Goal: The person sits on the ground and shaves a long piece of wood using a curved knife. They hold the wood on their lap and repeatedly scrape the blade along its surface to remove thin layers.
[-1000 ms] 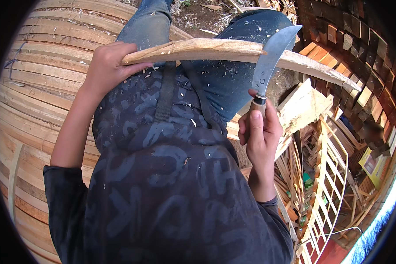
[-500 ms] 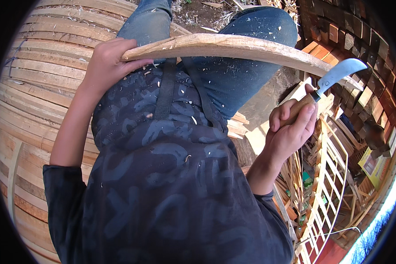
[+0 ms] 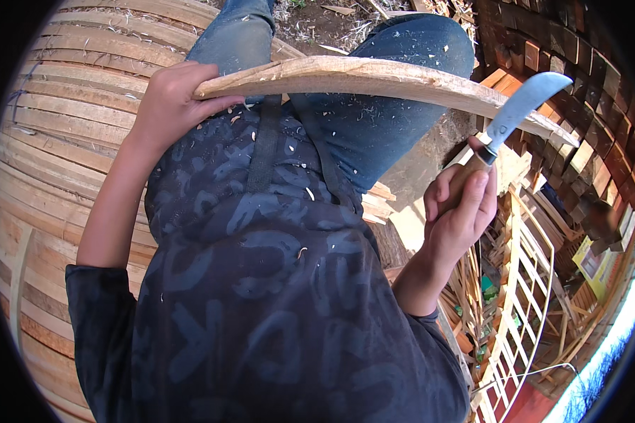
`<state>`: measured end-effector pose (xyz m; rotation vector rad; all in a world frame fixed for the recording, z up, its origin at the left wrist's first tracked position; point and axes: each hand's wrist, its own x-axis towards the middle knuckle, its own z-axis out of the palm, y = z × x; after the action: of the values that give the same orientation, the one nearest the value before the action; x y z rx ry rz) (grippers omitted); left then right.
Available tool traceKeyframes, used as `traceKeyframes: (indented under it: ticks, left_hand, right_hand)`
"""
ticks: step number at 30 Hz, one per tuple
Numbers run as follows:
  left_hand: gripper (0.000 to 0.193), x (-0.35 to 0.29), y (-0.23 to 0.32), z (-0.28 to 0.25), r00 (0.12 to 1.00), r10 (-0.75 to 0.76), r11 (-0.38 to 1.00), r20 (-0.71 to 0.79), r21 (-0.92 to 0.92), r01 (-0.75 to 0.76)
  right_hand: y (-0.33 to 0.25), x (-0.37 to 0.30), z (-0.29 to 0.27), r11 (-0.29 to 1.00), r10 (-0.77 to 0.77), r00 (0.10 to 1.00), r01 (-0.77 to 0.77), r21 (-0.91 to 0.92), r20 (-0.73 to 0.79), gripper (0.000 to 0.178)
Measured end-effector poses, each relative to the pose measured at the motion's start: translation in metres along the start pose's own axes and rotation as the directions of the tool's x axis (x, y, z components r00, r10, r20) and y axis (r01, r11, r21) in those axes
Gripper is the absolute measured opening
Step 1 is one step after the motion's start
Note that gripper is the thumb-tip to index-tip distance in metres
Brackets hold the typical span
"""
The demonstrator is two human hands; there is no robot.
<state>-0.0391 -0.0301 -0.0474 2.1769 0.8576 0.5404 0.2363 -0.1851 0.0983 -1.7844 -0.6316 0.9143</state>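
Observation:
A long, pale wooden board (image 3: 346, 74) lies across my thighs, its far right end tapering. My left hand (image 3: 180, 95) grips the board's left end, fingers over the top and thumb beneath. In my right hand (image 3: 462, 201) is a hooked knife (image 3: 525, 102) with a wooden handle, its broad curved blade pointing up and to the right. The blade overlaps the board's right part in this view; whether it touches the wood I cannot tell. Small wood shavings dot my dark shirt (image 3: 254, 247) and jeans (image 3: 409, 63).
Rows of wooden slats (image 3: 70, 127) fill the left side. At right stand a slatted wooden frame (image 3: 518, 303) and a pile of thin sticks (image 3: 476, 296). Stacked wood blocks (image 3: 578, 70) form a wall at the upper right. Shavings litter the ground (image 3: 310, 25) beyond my knees.
My right hand with the knife has shifted left and slightly up, and the blade points more steeply upward. My left hand keeps its hold on the board.

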Motion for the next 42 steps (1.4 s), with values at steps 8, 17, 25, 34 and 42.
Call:
traceKeyframes:
  ticks: [8,17,25,34,42]
  left_hand:
    - [0.033,0.003,0.003,-0.002,1.0,0.003,1.0,0.004,0.011,-0.003]
    - [0.033,0.005,0.001,0.002,0.999,0.022,1.0,-0.035,0.022,-0.021]
    - [0.035,0.006,-0.001,0.001,1.0,0.027,0.999,-0.01,0.017,-0.027]
    - [0.036,0.002,-0.001,0.003,1.0,0.001,1.0,-0.006,0.016,-0.001]
    - [0.035,0.002,-0.003,0.004,0.998,0.041,0.999,-0.053,0.032,-0.04]
  right_hand:
    - [0.008,0.003,-0.002,0.992,-0.107,0.994,0.108,-0.068,0.019,0.035]
    - [0.0,0.007,-0.01,0.994,-0.008,0.995,-0.003,-0.106,-0.103,0.039]
    - [0.005,0.004,-0.009,0.997,0.037,0.999,-0.035,0.066,-0.02,0.037]
    - [-0.004,0.011,0.001,0.998,0.052,0.996,-0.054,-0.024,-0.068,0.036]
    - [0.007,0.018,-0.001,0.996,0.052,0.996,-0.046,-0.081,0.074,0.034]
